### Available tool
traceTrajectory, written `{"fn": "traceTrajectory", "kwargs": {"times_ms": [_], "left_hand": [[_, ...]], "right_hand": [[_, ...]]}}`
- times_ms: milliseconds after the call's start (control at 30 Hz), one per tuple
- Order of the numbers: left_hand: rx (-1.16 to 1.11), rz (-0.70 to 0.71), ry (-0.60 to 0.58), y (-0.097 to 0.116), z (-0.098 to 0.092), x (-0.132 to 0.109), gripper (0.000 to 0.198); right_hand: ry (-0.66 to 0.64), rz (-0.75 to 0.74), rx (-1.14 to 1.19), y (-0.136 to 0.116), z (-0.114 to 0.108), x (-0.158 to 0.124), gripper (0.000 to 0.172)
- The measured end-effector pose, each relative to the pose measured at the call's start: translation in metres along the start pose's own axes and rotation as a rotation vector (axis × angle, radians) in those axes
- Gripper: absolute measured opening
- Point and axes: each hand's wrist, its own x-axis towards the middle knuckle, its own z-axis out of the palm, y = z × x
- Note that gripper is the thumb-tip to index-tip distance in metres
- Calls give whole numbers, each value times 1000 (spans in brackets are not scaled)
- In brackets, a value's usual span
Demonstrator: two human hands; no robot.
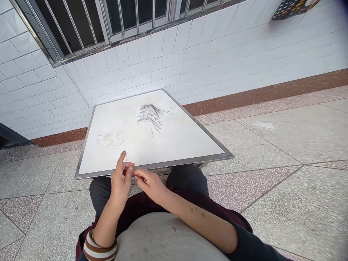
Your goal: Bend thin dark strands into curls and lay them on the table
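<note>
Just over the near edge of the table, my two hands meet at the fingertips. My left hand (121, 183) pinches a thin dark wire (126, 156) between thumb and fingers, its index finger pointing up. Pressed against that pinch, my right hand (152, 184) has thumb and forefinger closed on the same wire; a fine end hangs below it. Beyond my hands, a loose bunch of similar thin dark wires (150, 115) lies on the white table top. Three thin curved shapes like 5s (109, 140) lie at the left; whether they are bent wires or drawn marks I cannot tell.
The white table (176, 145) has a grey metal rim and stands near a white tiled wall (152, 61) with a barred window (122, 21). My knees (187, 179) are at its near edge. A white scrap (263, 125) lies on the speckled floor at right.
</note>
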Motion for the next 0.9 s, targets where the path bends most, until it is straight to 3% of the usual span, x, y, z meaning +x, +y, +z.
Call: {"fn": "traceTrajectory", "kwargs": {"times_ms": [367,667,900], "left_hand": [[100,9,-15,-3,-1,-2,56],[113,-2,10,-8,-3,-4,54],[140,22,1,-6,-6,-5,52]], "right_hand": [[-41,115,170,7,5,-2,17],[-14,-2,-20,6,5,-1,12],[-17,-81,-114,7,2,-1,17]]}}
